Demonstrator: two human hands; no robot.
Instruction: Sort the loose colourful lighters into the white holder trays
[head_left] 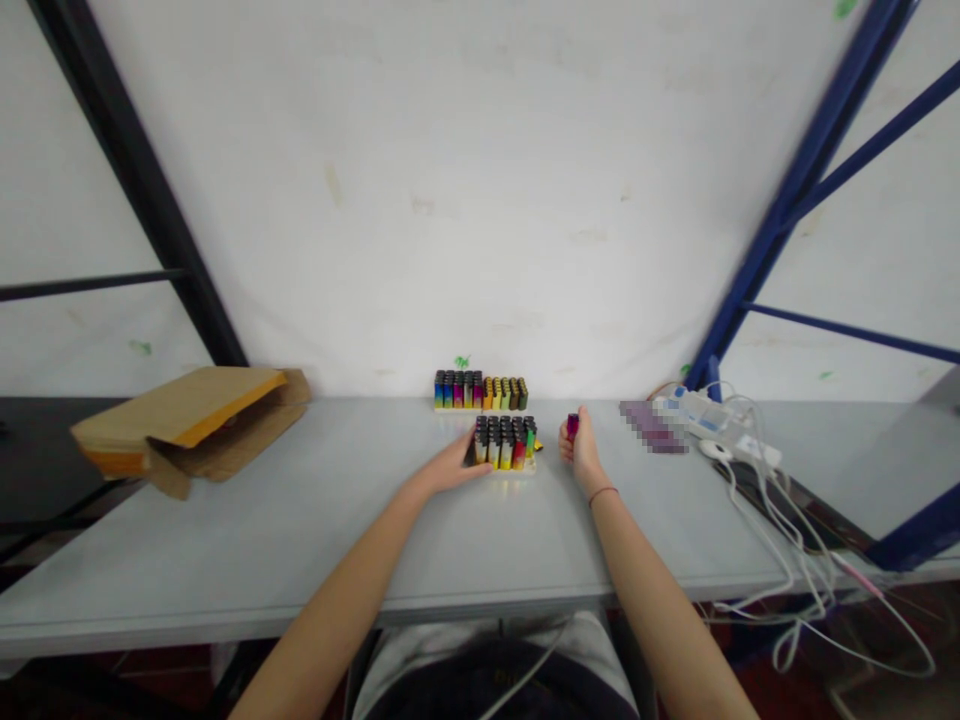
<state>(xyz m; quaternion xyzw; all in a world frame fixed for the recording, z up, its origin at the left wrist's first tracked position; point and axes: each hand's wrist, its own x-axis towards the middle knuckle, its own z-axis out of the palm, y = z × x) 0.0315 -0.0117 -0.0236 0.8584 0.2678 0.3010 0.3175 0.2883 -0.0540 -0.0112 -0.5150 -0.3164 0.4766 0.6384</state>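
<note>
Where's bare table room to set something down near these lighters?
Bare tabletop lies between the cardboard envelope and the left hand, and in front of both hands. It's crowded around the lighter rows and the power strip with its cables.

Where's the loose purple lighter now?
In the head view, the purple lighter is held in the right hand, just right of the nearer lighter block.

The front block of disposable lighters [502,447] has black tops over yellow, red and green gradient bodies; behind it, a second row of lighters [480,392] runs blue, magenta, orange, olive. To its right, a lone lighter [573,427] shows magenta and violet; to its left, a kraft envelope [180,420] has an orange edge
</note>
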